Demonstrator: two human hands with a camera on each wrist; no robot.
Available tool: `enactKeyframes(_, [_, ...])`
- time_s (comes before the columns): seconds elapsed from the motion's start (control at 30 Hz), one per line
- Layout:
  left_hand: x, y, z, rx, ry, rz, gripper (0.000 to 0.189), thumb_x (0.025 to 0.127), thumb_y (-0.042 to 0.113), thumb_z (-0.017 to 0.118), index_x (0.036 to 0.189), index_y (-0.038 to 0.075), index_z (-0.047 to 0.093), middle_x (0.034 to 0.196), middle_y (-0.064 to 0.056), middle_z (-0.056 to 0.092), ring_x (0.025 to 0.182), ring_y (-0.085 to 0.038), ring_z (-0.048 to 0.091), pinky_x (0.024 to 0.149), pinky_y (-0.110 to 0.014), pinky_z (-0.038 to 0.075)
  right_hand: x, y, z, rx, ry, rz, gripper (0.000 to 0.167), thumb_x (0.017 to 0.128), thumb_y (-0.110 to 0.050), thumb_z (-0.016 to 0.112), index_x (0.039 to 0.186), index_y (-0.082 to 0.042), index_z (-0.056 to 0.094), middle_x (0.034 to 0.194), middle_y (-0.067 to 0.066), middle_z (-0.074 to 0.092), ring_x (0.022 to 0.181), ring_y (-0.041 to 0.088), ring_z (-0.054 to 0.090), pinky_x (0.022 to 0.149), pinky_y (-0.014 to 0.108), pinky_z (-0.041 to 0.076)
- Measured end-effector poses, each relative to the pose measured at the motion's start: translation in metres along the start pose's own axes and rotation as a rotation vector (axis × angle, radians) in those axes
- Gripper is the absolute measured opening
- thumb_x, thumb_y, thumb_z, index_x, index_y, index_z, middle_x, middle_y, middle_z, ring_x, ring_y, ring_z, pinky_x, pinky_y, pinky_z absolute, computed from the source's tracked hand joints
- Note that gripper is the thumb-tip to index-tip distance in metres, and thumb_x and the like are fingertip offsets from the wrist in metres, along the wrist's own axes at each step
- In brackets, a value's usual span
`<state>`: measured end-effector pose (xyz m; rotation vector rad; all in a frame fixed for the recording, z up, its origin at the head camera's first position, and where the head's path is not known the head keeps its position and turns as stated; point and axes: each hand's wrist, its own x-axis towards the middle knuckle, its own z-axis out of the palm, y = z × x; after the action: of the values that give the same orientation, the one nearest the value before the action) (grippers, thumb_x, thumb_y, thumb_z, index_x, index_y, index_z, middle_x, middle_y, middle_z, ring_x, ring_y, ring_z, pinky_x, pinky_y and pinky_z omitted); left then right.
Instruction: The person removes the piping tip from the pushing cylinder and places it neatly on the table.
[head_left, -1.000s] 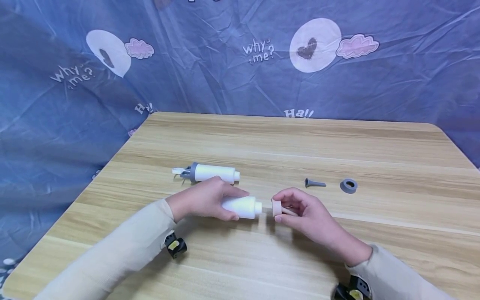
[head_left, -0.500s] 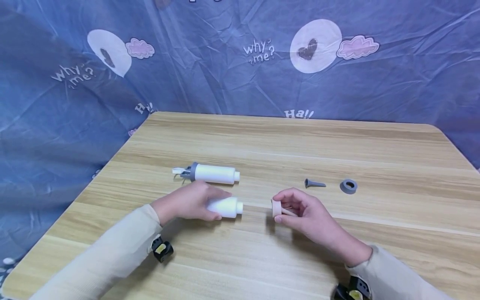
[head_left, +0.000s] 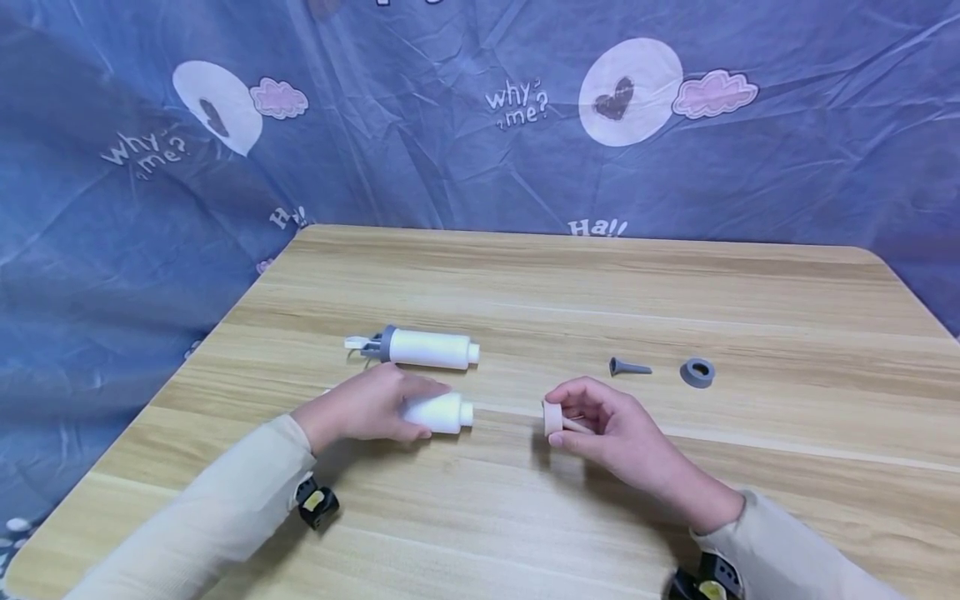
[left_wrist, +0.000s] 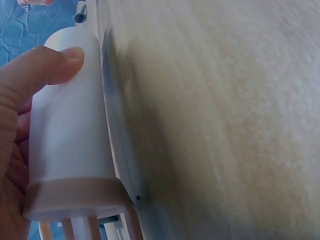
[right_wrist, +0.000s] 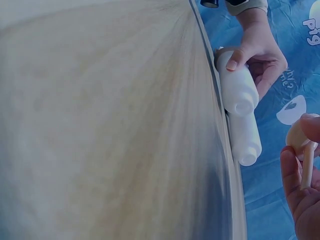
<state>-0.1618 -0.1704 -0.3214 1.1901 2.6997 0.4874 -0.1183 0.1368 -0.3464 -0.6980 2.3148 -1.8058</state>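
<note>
My left hand (head_left: 367, 406) grips a white cylinder (head_left: 441, 414) that lies sideways, its narrow neck pointing right. In the left wrist view the thumb presses on the white cylinder (left_wrist: 72, 125), and a pinkish collar (left_wrist: 75, 197) with prongs shows at its rear end. To the right of the neck, apart from it, my right hand (head_left: 611, 425) pinches a pale pink round cap (head_left: 552, 418) with a thin stem (right_wrist: 307, 167). Just behind the left hand lies a second white cylinder (head_left: 430, 348) with a grey collar (head_left: 387, 343) and a white handle at its left end.
A small grey funnel-shaped nozzle (head_left: 628, 367) and a grey ring (head_left: 698, 372) lie behind the right hand, to its right. Everything rests on a wood-grain table (head_left: 525, 283). A blue patterned cloth (head_left: 450, 150) hangs beyond the table's far edge.
My left hand has drawn the white cylinder to the left, widening the gap between its neck and the pink cap. The right hand and cap have stayed in place.
</note>
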Motion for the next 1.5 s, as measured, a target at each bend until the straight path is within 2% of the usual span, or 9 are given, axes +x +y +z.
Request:
enactKeyframes(0.47, [-0.0029,-0.0037,0.0057,-0.013,0.023,-0.005,0.052,0.073,0.019,0.076,0.12,0.003,0.061,0.114,-0.012,0.065,0.103,-0.024,0.063,0.086,-0.036,0.051,0.0002,0.0008,0.0006,-0.01,-0.005,0.029,0.035,0.077,-0.004,0.072,0.109,0.001,0.057,0.096,0.014,0.065,0.087,0.009,0.062,0.074,0.023,0.052])
enactKeyframes(0.77, [-0.0019,-0.0032,0.0077,0.011,0.023,-0.011,0.052,0.073,0.02,0.076,0.12,0.004,0.06,0.115,-0.011,0.065,0.103,-0.025,0.062,0.087,-0.036,0.05,0.0006,0.0014,0.0002,-0.017,-0.003,0.043,0.036,0.077,-0.005,0.072,0.109,0.0,0.057,0.097,0.014,0.065,0.088,0.009,0.062,0.075,0.023,0.052])
enactKeyframes(1.1, [-0.0039,-0.0046,0.0095,0.048,0.031,0.017,0.056,0.072,0.023,0.078,0.121,0.003,0.059,0.117,-0.012,0.064,0.106,-0.026,0.061,0.09,-0.038,0.049,0.0009,0.0018,0.0,-0.008,-0.008,0.049,0.036,0.076,-0.004,0.072,0.109,0.002,0.057,0.099,0.018,0.064,0.09,0.009,0.062,0.077,0.023,0.052])
enactKeyframes(1.3, [-0.0047,-0.0043,0.0089,0.063,0.026,0.01,0.06,0.07,0.027,0.079,0.121,0.003,0.058,0.119,-0.013,0.062,0.107,-0.027,0.06,0.091,-0.039,0.048,0.0007,0.0019,-0.0014,-0.01,-0.012,0.065,0.036,0.077,-0.006,0.072,0.109,0.001,0.057,0.096,0.014,0.065,0.088,0.01,0.062,0.076,0.024,0.052])
enactKeyframes(1.4, [-0.0047,-0.002,0.0081,0.096,0.043,0.03,0.065,0.069,0.033,0.079,0.122,0.002,0.058,0.122,-0.014,0.061,0.109,-0.028,0.059,0.092,-0.039,0.047,0.0008,0.002,-0.0025,-0.008,-0.016,0.066,0.037,0.077,-0.006,0.072,0.109,0.001,0.057,0.094,0.012,0.065,0.087,0.011,0.062,0.075,0.024,0.052])
enactKeyframes(1.5, [-0.0024,0.0022,0.0067,0.126,0.089,0.065,0.068,0.07,0.038,0.078,0.123,0.002,0.057,0.122,-0.014,0.06,0.108,-0.027,0.059,0.09,-0.037,0.049,0.0012,0.0022,-0.0036,-0.009,-0.018,0.065,0.037,0.077,-0.007,0.072,0.109,0.002,0.057,0.093,0.012,0.065,0.085,0.011,0.062,0.074,0.024,0.052])
